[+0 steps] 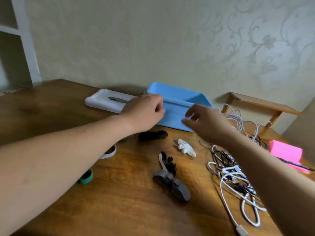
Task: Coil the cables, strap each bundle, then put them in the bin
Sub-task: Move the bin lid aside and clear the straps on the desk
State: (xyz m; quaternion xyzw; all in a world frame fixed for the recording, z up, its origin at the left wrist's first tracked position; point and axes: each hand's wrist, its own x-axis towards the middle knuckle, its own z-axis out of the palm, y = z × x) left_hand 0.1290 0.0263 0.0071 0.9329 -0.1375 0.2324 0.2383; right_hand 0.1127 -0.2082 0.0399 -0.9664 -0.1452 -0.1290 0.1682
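Observation:
The open blue bin (172, 117) stands at the back of the wooden table (119, 201), against the wall. My left hand (144, 111) hovers at the bin's left front corner with its fingers curled; nothing shows inside it. In front of the bin's front wall, my right hand (204, 122) has its fingers spread and relaxed; it is blurred. A tangle of white and black cables (230, 172) lies loose at the right, under my right forearm. More white cable (238, 120) is heaped beside the bin. Black ties (168, 164), white ties (185, 148) and grey straps (172, 184) lie mid-table.
A black bundle (153, 135) lies just before the bin. A green tape roll (85, 178) and a white roll (109, 153) sit under my left forearm. A white flat box (105, 101) is left of the bin. A pink holder (286, 154) and a wooden rack (255, 103) stand at right.

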